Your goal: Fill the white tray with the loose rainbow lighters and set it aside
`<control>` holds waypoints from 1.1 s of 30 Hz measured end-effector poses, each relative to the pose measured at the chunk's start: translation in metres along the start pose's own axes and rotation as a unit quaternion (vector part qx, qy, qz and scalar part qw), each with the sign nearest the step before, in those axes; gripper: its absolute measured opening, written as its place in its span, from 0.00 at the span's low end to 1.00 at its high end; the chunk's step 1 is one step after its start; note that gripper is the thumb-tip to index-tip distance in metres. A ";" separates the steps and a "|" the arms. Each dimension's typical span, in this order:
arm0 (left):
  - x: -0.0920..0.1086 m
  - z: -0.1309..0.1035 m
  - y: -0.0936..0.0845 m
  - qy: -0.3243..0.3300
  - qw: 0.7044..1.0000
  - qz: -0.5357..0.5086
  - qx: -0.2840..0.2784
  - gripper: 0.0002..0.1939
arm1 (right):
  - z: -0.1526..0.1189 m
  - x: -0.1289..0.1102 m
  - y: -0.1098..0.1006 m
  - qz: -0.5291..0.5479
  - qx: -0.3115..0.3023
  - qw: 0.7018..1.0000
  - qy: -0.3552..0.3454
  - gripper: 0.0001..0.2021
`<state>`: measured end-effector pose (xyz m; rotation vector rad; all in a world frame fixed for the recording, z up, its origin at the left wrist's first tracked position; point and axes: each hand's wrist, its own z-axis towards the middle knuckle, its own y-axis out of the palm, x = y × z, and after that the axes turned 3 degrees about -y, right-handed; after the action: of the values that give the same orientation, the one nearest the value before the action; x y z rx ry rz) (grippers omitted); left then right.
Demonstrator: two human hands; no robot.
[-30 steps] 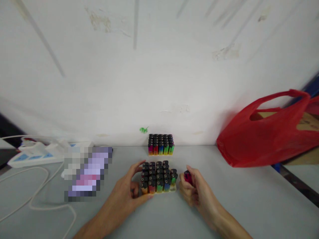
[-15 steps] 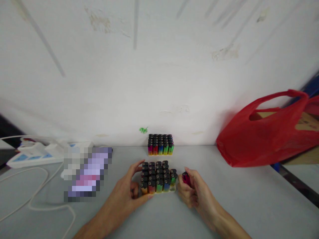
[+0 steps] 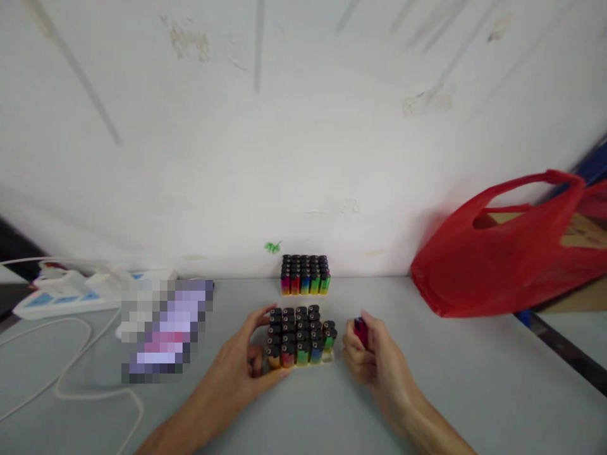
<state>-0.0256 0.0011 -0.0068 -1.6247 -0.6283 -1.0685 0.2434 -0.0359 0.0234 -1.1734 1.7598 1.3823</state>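
Several black-topped, colourful lighters stand upright in rows in a pale tray at the front middle. The tray's right-hand column has gaps at its front and back. My left hand grips the left side of this group, thumb along the front edge and fingers behind. To the right of the tray, not touching it, my right hand is closed around a dark pink lighter. A second block of upright lighters stands farther back, near the wall.
A red plastic bag with cardboard in it lies at the right. On the left are a white power strip, loose white cables and a pixelated phone-like object. The white wall bounds the table behind.
My right hand has moved slightly right, away from the tray, with the pink lighter still in it and standing more upright. My left hand has hardly moved.
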 end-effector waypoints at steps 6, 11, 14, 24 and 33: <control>-0.001 0.003 0.000 -0.001 1.000 -0.006 -0.007 0.49 | -0.002 -0.003 0.002 -0.028 0.000 0.993 -0.118 0.26; 0.006 0.002 -0.001 -0.010 1.000 0.006 -0.013 0.49 | -0.003 -0.009 -0.003 -0.122 -0.005 0.968 -0.221 0.21; 0.009 0.001 -0.001 -0.009 1.000 0.015 -0.011 0.48 | -0.003 -0.013 -0.007 -0.169 0.015 0.956 -0.239 0.21; -0.001 0.004 0.001 0.007 1.000 0.021 -0.007 0.49 | -0.005 -0.016 -0.012 -0.305 -0.060 0.904 -0.293 0.10; 0.012 0.002 0.000 -0.014 1.000 0.021 -0.011 0.47 | -0.009 -0.021 -0.011 -0.374 -0.068 0.873 -0.305 0.07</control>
<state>-0.0197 0.0012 0.0035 -1.6679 -0.6007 -1.0279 0.2631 -0.0394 0.0388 -1.1354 0.6538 1.1949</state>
